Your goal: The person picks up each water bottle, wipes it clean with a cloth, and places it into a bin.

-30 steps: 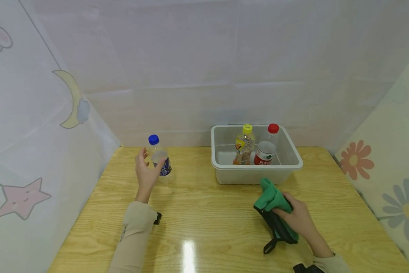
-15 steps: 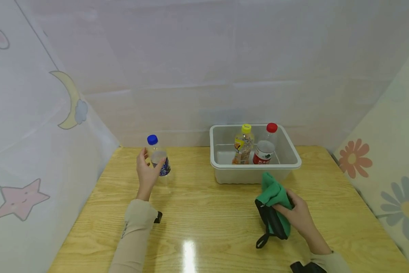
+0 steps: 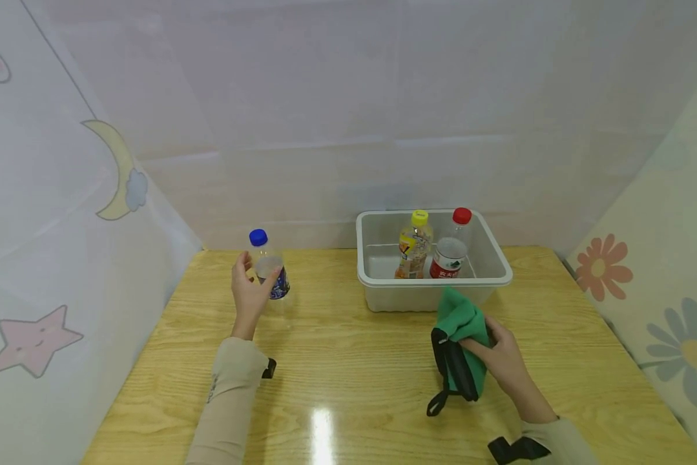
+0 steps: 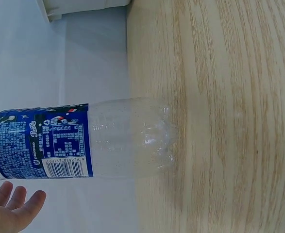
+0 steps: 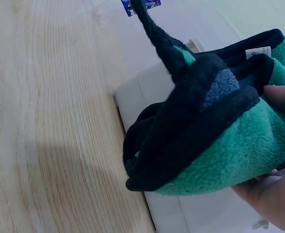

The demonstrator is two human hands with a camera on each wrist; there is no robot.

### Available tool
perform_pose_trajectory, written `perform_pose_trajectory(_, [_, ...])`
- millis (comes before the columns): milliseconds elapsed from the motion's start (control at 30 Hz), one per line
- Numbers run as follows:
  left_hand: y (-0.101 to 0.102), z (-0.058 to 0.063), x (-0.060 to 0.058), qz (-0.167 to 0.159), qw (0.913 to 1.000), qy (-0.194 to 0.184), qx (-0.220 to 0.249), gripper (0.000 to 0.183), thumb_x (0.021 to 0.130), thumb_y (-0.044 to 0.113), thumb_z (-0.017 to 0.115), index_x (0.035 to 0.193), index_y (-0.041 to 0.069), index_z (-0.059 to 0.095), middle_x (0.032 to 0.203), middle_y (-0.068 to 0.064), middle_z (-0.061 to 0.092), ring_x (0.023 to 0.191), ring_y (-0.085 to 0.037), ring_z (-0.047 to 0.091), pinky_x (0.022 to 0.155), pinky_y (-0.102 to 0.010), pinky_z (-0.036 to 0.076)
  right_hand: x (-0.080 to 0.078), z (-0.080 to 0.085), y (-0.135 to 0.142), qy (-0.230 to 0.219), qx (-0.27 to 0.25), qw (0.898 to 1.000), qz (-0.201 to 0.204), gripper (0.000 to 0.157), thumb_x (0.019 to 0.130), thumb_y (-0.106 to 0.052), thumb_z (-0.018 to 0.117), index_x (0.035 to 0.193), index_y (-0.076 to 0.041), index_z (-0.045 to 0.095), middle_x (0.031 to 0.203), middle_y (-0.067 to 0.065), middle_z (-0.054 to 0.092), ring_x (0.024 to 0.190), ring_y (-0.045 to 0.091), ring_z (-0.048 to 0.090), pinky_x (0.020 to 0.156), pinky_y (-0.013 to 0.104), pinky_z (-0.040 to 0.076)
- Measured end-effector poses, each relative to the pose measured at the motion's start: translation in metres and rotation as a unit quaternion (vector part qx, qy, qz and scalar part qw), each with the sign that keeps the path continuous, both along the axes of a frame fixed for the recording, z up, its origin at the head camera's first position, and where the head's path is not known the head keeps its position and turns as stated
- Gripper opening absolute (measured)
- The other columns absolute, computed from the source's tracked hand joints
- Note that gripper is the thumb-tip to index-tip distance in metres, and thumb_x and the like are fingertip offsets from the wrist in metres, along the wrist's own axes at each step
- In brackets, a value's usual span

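A clear plastic bottle (image 3: 269, 265) with a blue cap and blue label stands upright on the left of the table. My left hand (image 3: 249, 297) is cupped beside it, thumb in front of the label. In the left wrist view its fingers (image 4: 17, 204) look extended, slightly apart from the bottle; the thumb is out of sight there. With my right hand (image 3: 504, 358) I hold a folded green cloth (image 3: 461, 316) with black edging and a hanging loop, thumb on the near side. The cloth hangs in front of the bin; some fingers are hidden behind it.
A light grey plastic bin (image 3: 435, 282) stands at the back right. Inside are a yellow-capped bottle (image 3: 415, 248) and a red-capped bottle (image 3: 449, 252). The wooden table (image 3: 336, 361) meets a pale backdrop behind and at both sides.
My right hand has moved slightly up and left with the cloth, whose loop end has swung left. The left hand and blue-capped bottle stay nearly in place.
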State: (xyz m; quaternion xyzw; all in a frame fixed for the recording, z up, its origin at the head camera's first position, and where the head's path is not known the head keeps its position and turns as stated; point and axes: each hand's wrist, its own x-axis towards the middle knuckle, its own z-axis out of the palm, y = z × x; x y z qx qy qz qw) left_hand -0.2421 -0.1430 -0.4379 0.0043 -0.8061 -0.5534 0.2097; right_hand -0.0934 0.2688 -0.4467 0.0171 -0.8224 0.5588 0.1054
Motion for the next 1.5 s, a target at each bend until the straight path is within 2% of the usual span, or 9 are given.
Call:
perform_pose_trajectory(300, [-0.002,-0.003,-0.003,0.003,1.0000,-0.004,-0.005,0.073,0.082,0.027,0.068,0.138,0.002,0.030,0.132,-0.019,0.037,0.121,-0.032,0.035,0.092,-0.048,0.036,-0.003,-0.004,-0.004,0.080,-0.012,0.997,0.016,0.047,0.077,0.011,0.064,0.121,0.012,0.046,0.104,-0.022,0.052,0.093,-0.005,0.050,0.074,0.010,0.044])
perform_pose_trajectory(600, [-0.003,-0.005,-0.004,0.004,1.0000,-0.008,0.000,0.071,0.081,0.026,0.069,0.136,0.000,0.033,0.128,-0.019,0.043,0.118,-0.031,0.039,0.091,-0.047,0.037,-0.004,-0.005,-0.005,0.097,-0.011,0.995,0.016,0.045,0.076,0.014,0.063,0.118,0.013,0.047,0.103,-0.020,0.054,0.092,-0.004,0.051,0.073,0.010,0.045])
perform_pose_trajectory(833, [-0.003,-0.005,-0.002,-0.012,0.9998,0.000,0.014,0.069,0.080,0.023,0.071,0.134,-0.002,0.034,0.124,-0.020,0.043,0.114,-0.032,0.042,0.090,-0.048,0.041,-0.007,-0.007,-0.003,0.095,0.011,0.995,0.015,0.046,0.076,0.011,0.064,0.119,0.013,0.046,0.103,-0.022,0.052,0.092,-0.004,0.051,0.073,0.010,0.045])
perform_pose_trajectory(1167, [-0.001,-0.006,0.009,-0.034,0.9993,-0.007,0.012,0.069,0.080,0.026,0.071,0.133,0.000,0.036,0.124,-0.021,0.044,0.113,-0.031,0.043,0.090,-0.046,0.042,-0.005,-0.003,-0.006,0.103,0.013,0.995,0.011,0.043,0.076,0.012,0.065,0.115,0.012,0.047,0.098,-0.020,0.054,0.088,-0.003,0.052,0.071,0.011,0.045])
perform_pose_trajectory(1500, [-0.001,-0.006,0.014,-0.041,0.9990,0.011,0.015,0.069,0.079,0.021,0.072,0.132,-0.004,0.036,0.124,-0.026,0.043,0.113,-0.034,0.044,0.088,-0.048,0.043,-0.006,-0.001,-0.009,0.120,0.009,0.993,0.020,0.045,0.075,0.015,0.063,0.117,0.011,0.046,0.097,-0.019,0.055,0.088,-0.002,0.053,0.072,0.010,0.044])
